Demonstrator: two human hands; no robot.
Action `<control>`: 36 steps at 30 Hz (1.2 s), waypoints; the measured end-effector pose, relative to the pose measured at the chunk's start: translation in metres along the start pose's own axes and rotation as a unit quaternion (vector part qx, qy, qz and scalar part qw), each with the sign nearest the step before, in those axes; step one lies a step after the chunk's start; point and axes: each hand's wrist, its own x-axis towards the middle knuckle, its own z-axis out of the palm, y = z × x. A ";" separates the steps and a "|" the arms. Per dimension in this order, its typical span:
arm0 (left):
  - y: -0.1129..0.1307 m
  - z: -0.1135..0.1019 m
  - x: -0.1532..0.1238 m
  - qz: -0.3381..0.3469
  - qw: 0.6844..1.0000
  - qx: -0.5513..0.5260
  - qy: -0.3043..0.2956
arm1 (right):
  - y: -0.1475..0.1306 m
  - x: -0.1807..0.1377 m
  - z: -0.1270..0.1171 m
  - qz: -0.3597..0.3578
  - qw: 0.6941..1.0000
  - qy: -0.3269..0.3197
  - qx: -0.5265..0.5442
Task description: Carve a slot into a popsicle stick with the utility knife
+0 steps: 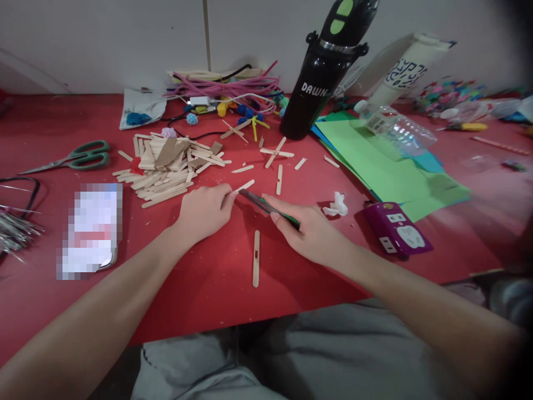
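Observation:
My left hand (205, 210) rests on the red table (50, 128) and pinches one end of a short wooden craft stick (245, 185). My right hand (308, 231) is closed around a green-handled utility knife (266, 206) whose blade tip points at that stick. A longer craft stick with a slot cut in it (256, 258) lies on the table just in front of both hands. A heap of craft sticks (166, 166) sits behind my left hand.
Green-handled scissors (73, 158) lie at the left. A black bottle (322, 72) stands at the back, with pink cords (233, 86) beside it. Green paper sheets (387, 166), a clear plastic bottle (395, 129), a purple power strip (397, 230) and a crumpled tissue (337, 204) lie to the right.

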 end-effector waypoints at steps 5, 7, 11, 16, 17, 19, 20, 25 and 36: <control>0.001 -0.002 -0.001 0.000 1.000 0.006 -0.004 | 0.001 0.000 0.000 -0.001 1.000 -0.002 0.002; 0.001 -0.002 -0.001 0.001 1.000 0.007 -0.004 | 0.001 -0.001 -0.001 -0.004 1.000 0.001 0.002; 0.001 -0.001 0.000 0.001 1.000 0.001 -0.002 | 0.000 -0.001 0.000 -0.003 1.000 0.020 0.004; 0.000 0.001 0.000 0.000 1.000 -0.003 0.002 | 0.001 0.000 0.001 -0.002 1.000 0.019 0.001; 0.000 0.001 0.000 0.002 1.000 -0.001 0.004 | 0.001 0.000 0.002 -0.002 1.000 0.019 0.000; 0.000 0.001 0.000 0.003 1.000 0.001 0.004 | 0.001 0.000 0.002 -0.003 1.000 0.019 -0.001; 0.001 0.000 0.000 0.002 1.000 0.002 0.003 | 0.001 0.000 0.002 -0.003 1.000 0.017 -0.001; 0.001 0.000 -0.001 0.001 1.000 0.002 -0.001 | 0.000 0.000 0.001 0.007 1.000 0.003 -0.005; 0.000 0.001 0.000 0.001 1.000 0.003 -0.001 | -0.001 0.000 0.000 0.008 1.000 -0.002 -0.010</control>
